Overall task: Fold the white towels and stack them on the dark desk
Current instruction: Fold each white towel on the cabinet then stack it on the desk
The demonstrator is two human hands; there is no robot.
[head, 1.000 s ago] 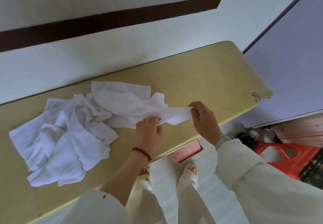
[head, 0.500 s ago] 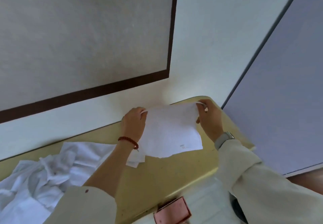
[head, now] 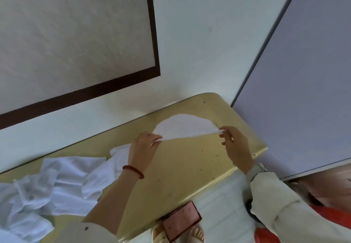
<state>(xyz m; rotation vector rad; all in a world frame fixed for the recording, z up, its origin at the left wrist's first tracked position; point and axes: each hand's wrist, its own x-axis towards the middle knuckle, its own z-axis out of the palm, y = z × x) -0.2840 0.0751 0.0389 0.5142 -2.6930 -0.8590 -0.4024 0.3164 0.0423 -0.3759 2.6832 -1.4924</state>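
A single white towel (head: pixel 185 127) is stretched between my two hands above the right end of the yellowish desk (head: pixel 186 167). My left hand (head: pixel 145 148) pinches its left corner and my right hand (head: pixel 234 144) pinches its right corner. The towel billows away from me toward the wall, its near edge taut between my fingers. A crumpled heap of other white towels (head: pixel 47 182) lies on the desk at the left, partly behind my left forearm.
The desk stands against a white wall with a dark-framed panel (head: pixel 76 43). A grey partition (head: pixel 303 91) rises just right of the desk's rounded corner. Below the front edge are a pink box (head: pixel 181 221), my feet, and something red (head: pixel 326 218) on the floor.
The towel hung down flat from my raised hands half a second ago. Now both hands are lower and farther apart, and the towel swings out toward the wall above the desk.
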